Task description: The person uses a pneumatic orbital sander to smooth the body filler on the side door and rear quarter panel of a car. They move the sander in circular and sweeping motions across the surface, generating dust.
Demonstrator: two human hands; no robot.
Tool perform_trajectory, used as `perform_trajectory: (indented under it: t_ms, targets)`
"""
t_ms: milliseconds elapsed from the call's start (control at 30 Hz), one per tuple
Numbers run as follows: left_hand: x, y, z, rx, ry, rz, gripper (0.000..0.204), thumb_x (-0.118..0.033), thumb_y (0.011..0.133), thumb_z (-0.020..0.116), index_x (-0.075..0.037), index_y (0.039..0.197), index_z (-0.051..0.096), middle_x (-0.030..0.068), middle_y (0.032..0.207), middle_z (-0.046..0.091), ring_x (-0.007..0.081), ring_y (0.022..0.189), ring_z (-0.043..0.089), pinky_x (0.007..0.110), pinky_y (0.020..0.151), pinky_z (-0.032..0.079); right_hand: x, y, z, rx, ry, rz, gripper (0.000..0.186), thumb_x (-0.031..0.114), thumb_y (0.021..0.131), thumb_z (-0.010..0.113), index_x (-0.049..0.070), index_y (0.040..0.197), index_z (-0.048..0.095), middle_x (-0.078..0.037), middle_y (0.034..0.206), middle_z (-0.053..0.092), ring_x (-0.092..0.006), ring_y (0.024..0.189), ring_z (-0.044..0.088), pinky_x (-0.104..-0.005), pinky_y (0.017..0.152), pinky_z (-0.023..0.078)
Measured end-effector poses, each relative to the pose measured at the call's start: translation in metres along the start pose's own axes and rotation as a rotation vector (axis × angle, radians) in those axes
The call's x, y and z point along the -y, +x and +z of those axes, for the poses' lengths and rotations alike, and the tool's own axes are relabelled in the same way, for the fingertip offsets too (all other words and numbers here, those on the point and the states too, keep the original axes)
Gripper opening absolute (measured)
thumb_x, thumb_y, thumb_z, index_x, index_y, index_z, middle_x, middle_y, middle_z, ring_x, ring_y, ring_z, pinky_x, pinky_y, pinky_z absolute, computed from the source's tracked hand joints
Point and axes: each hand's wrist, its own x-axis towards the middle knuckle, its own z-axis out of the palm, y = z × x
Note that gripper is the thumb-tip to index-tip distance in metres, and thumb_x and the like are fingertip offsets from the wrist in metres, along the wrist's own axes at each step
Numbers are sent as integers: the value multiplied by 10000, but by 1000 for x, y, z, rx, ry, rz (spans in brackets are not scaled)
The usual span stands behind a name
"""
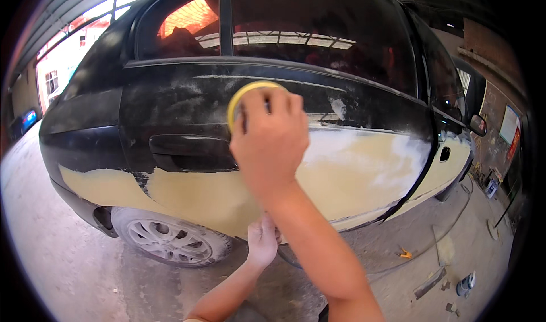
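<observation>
The round yellow-rimmed pad, by appearance a sanding pad, is at the upper part of the black rear door panel, below the window and above the right end of the door handle. The right hand is clamped on the pad from the outer side, fingers spread over its back; the hand covers most of the body. The working face is hidden; the pad appears to bear on the panel.

The left hand is low, near the bottom edge of the door. Its fingers look folded, but whether they close on the dark hose just beside it cannot be told.

Handling, by judgement: the pad is light enough for one hand. The rim is likely firm, with some give at the face. Dust may make the back slippery. Hold the back centrally, palm over the middle and fingers spread toward the rim; keep fingertips clear of the face. Keep the face flat, as a tilted rim may gouge the tan filler below. The filler is likely stiff and brittle at its feathered edges; apply light, even pressure there.
</observation>
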Motion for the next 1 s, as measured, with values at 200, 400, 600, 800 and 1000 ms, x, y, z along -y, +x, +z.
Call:
perform_trajectory:
  t_ms: [200, 400, 600, 800, 1000]
  targets:
    - [-12, 6, 15, 144, 114, -175, 439, -313, 1113, 479, -58, 758, 523, -47, 635, 476, 55, 603, 434, 275, 537, 360, -36, -4, -16, -4, -110, 223, 134, 107, 792, 735, 98, 884, 638, -87, 970, 621, -325, 965, 604, -434, 790, 515]
    - [3, -2, 10, -2, 40, 37, 494, -349, 1129, 408, -77, 729, 510, -21, 594, 472, 63, 506, 429, 273, 461, 349, 1, -1, 0, 32, 28, -55, 208, 87, 728, 724, 95, 929, 670, -102, 960, 605, -305, 988, 599, -424, 827, 493]
    - [-1, 11, 46, 207, 397, -120, 402, -334, 1079, 535, -58, 788, 515, 13, 621, 444, 121, 608, 469, 333, 568, 416, -92, -10, -38, -53, -110, 233, 141, 118, 793, 700, 106, 927, 657, -90, 979, 631, -310, 974, 613, -443, 817, 512]
    - [23, 8, 75, 321, 417, -81, 270, -251, 963, 733, -45, 865, 590, -13, 675, 546, 91, 640, 515, 291, 585, 435, -138, -19, -66, -28, -224, 410, 133, 123, 806, 694, 87, 919, 631, -86, 1012, 624, -304, 963, 612, -448, 798, 517]
    - [62, -7, 84, 146, 270, 204, 263, -225, 928, 768, -61, 872, 570, -29, 716, 540, 65, 674, 483, 276, 597, 412, -78, -41, -44, 52, 96, -53, 183, 112, 725, 737, 124, 879, 639, -96, 1001, 633, -312, 955, 627, -427, 773, 542]
